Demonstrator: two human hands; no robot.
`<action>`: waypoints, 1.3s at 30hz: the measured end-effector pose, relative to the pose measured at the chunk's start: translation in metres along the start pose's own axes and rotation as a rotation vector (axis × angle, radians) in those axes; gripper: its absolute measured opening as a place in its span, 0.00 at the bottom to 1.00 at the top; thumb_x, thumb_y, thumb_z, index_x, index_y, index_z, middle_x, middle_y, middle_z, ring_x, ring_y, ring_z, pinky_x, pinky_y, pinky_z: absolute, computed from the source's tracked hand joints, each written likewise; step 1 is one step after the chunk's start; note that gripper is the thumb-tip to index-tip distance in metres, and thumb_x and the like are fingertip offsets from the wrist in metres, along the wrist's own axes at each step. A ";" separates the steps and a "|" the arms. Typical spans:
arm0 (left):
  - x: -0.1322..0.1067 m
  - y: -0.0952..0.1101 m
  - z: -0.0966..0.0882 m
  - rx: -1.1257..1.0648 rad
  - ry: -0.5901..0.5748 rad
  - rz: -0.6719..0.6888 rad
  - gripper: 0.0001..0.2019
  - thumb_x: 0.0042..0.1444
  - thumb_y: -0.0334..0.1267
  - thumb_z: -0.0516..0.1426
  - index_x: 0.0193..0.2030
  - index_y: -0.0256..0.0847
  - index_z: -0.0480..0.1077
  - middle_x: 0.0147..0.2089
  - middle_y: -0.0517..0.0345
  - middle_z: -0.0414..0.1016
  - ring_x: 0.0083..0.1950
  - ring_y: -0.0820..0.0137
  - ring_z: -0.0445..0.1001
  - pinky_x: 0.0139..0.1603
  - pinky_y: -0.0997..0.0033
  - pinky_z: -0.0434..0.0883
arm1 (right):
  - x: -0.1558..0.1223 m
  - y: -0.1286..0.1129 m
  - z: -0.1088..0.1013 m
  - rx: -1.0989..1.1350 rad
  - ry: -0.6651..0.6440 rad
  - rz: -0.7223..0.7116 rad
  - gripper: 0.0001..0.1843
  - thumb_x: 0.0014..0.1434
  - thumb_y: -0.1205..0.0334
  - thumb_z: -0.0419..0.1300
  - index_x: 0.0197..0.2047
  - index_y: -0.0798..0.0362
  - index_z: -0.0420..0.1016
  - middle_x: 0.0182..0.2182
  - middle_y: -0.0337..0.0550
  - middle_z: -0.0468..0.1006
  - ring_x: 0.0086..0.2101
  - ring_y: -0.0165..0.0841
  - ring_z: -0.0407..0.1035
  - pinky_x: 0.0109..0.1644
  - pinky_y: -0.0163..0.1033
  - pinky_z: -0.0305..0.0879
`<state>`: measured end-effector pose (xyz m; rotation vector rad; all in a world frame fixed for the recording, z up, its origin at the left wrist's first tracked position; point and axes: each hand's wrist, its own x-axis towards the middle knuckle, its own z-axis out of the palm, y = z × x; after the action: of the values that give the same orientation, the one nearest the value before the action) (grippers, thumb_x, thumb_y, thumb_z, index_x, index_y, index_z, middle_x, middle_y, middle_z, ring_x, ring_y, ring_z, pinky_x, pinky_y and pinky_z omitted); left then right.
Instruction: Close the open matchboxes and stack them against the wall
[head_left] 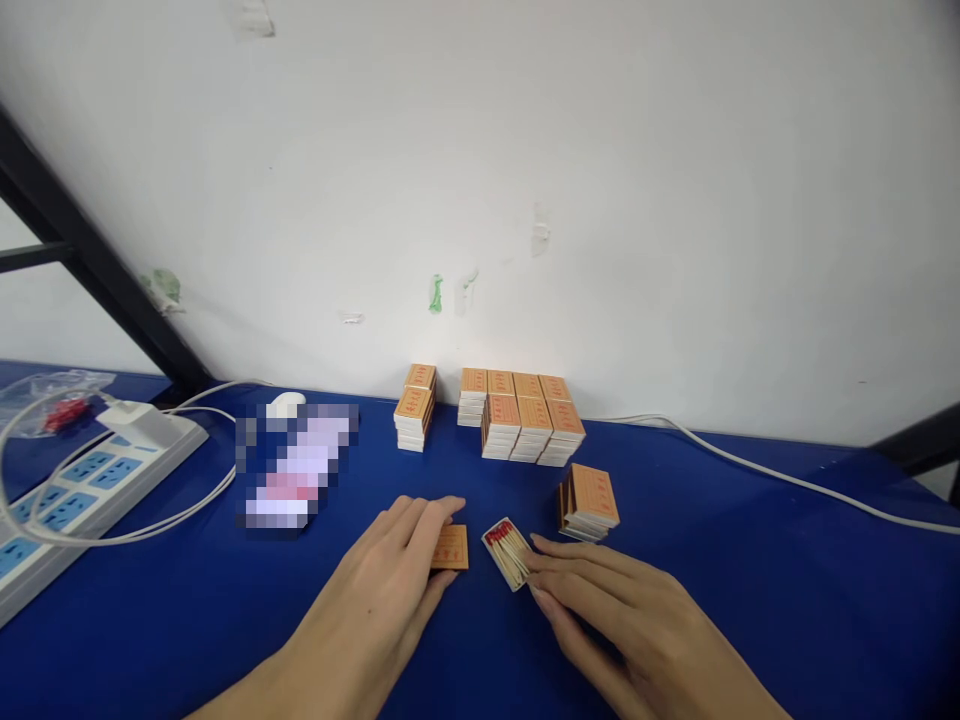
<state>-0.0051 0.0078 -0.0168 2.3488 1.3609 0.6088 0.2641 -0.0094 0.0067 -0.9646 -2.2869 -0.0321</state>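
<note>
On the blue table my left hand is closed around an orange matchbox sleeve, thumb at its near edge and fingers at its far edge. Part of the sleeve is hidden under the fingers. Just to its right lies a white matchbox tray, tilted at an angle and filled with red-headed matches. My right hand grips the tray's right side, fingertips over the matches and thumb at the near edge. Sleeve and tray are apart. Behind my right hand is a small, uneven stack of matchboxes.
Stacked matchboxes stand by the wall in a larger block and a smaller pile. At left are a pixelated flat object, a white rounded object and a power strip with cables. Another white cable runs right.
</note>
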 end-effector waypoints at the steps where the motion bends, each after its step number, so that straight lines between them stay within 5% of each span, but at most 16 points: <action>1: 0.000 0.000 0.000 -0.026 0.000 -0.004 0.30 0.75 0.28 0.57 0.75 0.62 0.55 0.66 0.56 0.77 0.66 0.53 0.80 0.70 0.35 0.79 | 0.000 0.000 0.001 -0.007 0.013 0.000 0.18 0.80 0.67 0.54 0.51 0.53 0.87 0.47 0.45 0.93 0.49 0.32 0.88 0.61 0.31 0.81; 6: -0.003 0.000 0.003 -0.077 0.019 0.000 0.32 0.73 0.26 0.57 0.74 0.62 0.56 0.66 0.56 0.77 0.67 0.52 0.80 0.70 0.33 0.78 | -0.008 -0.003 0.015 -0.078 0.066 0.066 0.12 0.79 0.64 0.57 0.54 0.51 0.83 0.47 0.46 0.91 0.45 0.38 0.88 0.54 0.43 0.87; 15: -0.004 0.005 0.002 -0.168 0.000 -0.053 0.30 0.73 0.27 0.57 0.73 0.64 0.57 0.63 0.57 0.77 0.64 0.53 0.80 0.68 0.35 0.78 | -0.012 -0.008 0.043 -0.248 0.057 0.171 0.15 0.82 0.54 0.54 0.59 0.51 0.77 0.45 0.48 0.89 0.41 0.42 0.88 0.32 0.42 0.84; 20: -0.003 0.004 0.001 -0.257 -0.037 -0.099 0.26 0.75 0.29 0.56 0.71 0.64 0.58 0.61 0.59 0.76 0.61 0.56 0.79 0.66 0.40 0.77 | -0.011 -0.006 0.038 -0.203 0.026 0.178 0.13 0.81 0.61 0.53 0.61 0.49 0.76 0.45 0.47 0.89 0.42 0.42 0.87 0.34 0.42 0.84; 31: 0.000 0.006 -0.005 -0.324 -0.074 -0.138 0.26 0.76 0.31 0.58 0.69 0.68 0.60 0.62 0.65 0.76 0.63 0.60 0.78 0.66 0.48 0.76 | -0.020 -0.002 0.036 -0.036 0.014 0.229 0.17 0.79 0.60 0.58 0.68 0.45 0.71 0.47 0.44 0.87 0.43 0.39 0.87 0.40 0.41 0.86; 39: -0.002 0.004 -0.005 -0.256 -0.074 -0.109 0.26 0.78 0.33 0.57 0.71 0.69 0.59 0.67 0.65 0.76 0.67 0.58 0.77 0.73 0.42 0.70 | -0.019 -0.001 0.033 0.082 -0.001 0.233 0.19 0.78 0.63 0.58 0.69 0.44 0.71 0.52 0.44 0.87 0.45 0.36 0.87 0.48 0.39 0.86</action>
<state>-0.0055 0.0043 -0.0106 2.0605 1.2853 0.6175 0.2550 -0.0141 -0.0296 -1.1807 -2.1444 0.1593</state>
